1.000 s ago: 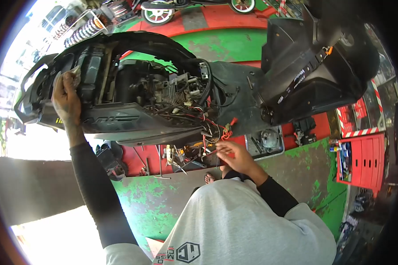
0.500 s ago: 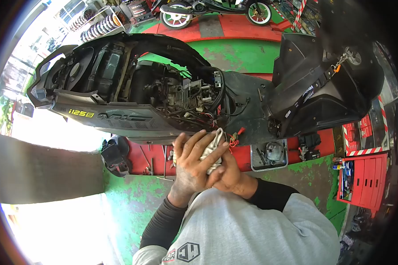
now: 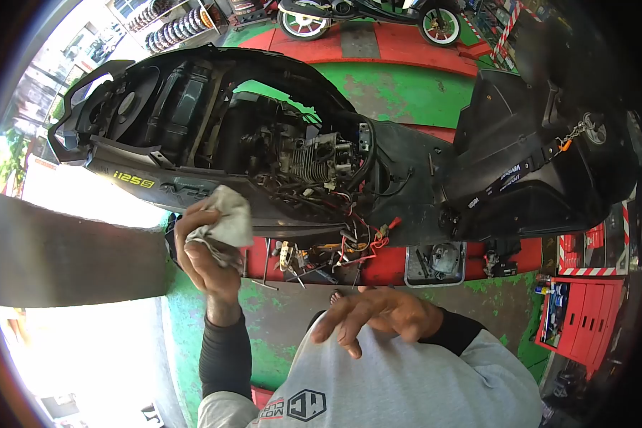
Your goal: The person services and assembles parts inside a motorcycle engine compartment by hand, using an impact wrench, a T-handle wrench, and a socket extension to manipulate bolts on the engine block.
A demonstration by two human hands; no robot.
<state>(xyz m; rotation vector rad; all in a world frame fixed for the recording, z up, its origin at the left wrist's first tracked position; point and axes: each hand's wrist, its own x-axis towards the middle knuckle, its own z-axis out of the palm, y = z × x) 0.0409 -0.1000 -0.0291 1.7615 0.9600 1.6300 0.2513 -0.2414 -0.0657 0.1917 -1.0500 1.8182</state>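
My left hand (image 3: pixel 210 264) is raised at the left, its fingers closed round a crumpled whitish rag (image 3: pixel 227 217) in front of the scooter's side panel. Before my shirt, my right hand (image 3: pixel 378 317) hangs palm down with its fingers spread and nothing in them. Beyond both hands lies a black scooter (image 3: pixel 128 178) with its seat area uncovered. Its finned engine (image 3: pixel 314 160) is exposed at the middle, and loose cables and red-clipped wires (image 3: pixel 378 239) hang beside it.
Tools (image 3: pixel 299 264) lie on the red lift platform (image 3: pixel 389 265) under the scooter. A metal tray (image 3: pixel 435 274) with parts stands right of them. At the far right is a red tool cabinet (image 3: pixel 585 314). Another motorcycle (image 3: pixel 371 11) stands at the back.
My hands were together round the rag; now they are apart. The left has moved left with the rag, and the right has let go and dropped nearer my body. The view has shifted slightly.
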